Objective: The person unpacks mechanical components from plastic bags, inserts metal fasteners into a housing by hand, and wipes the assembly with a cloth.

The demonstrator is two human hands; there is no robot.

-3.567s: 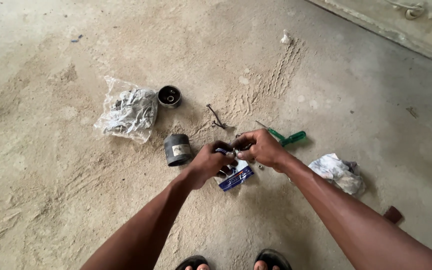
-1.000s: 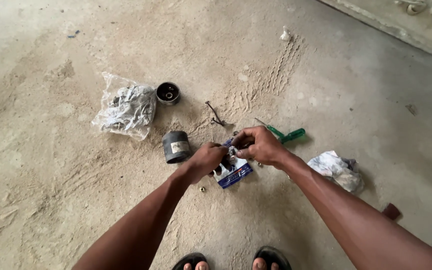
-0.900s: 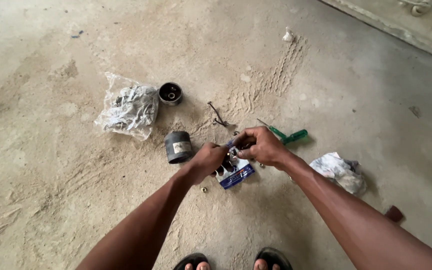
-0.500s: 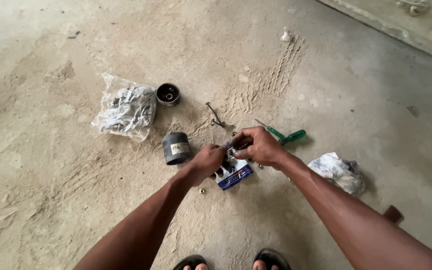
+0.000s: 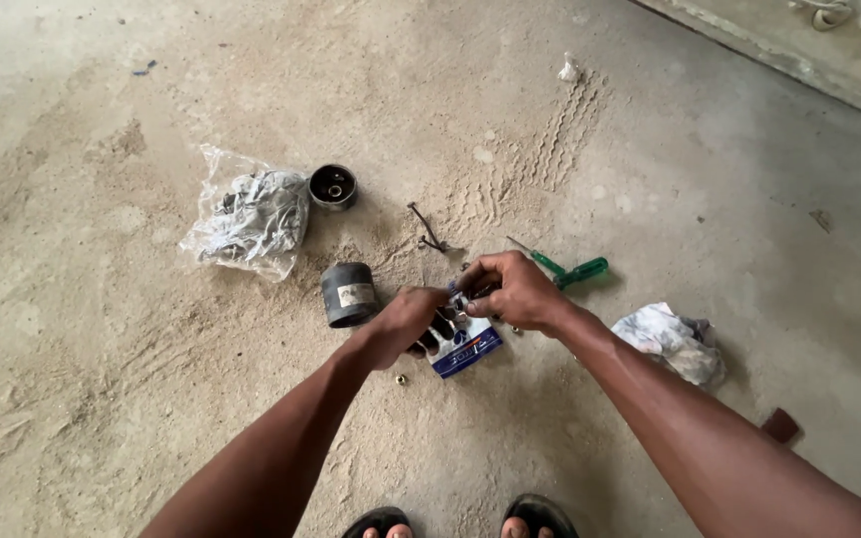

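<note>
Out at ten o'clock, a crumpled clear plastic bag point(image 5: 248, 221) lies on the sandy concrete floor point(image 5: 102, 399), with a small round metal cup point(image 5: 333, 186) just beside it. Dead centre, a dark cylinder point(image 5: 348, 294) lies on its side. Three o'clock: a green-handled screwdriver point(image 5: 570, 270), then a crumpled white rag point(image 5: 672, 342) further out. Twelve o'clock, a bent metal piece point(image 5: 427, 228).

A small blue-and-white packet point(image 5: 462, 346) sits on the sandy concrete floor point(image 5: 650, 149), touched by both hands. Just left of it, a dark cylinder point(image 5: 348, 294) bears a pale rectangular label point(image 5: 355, 295). Farther left lies a crumpled clear plastic bag point(image 5: 247, 221).
</note>
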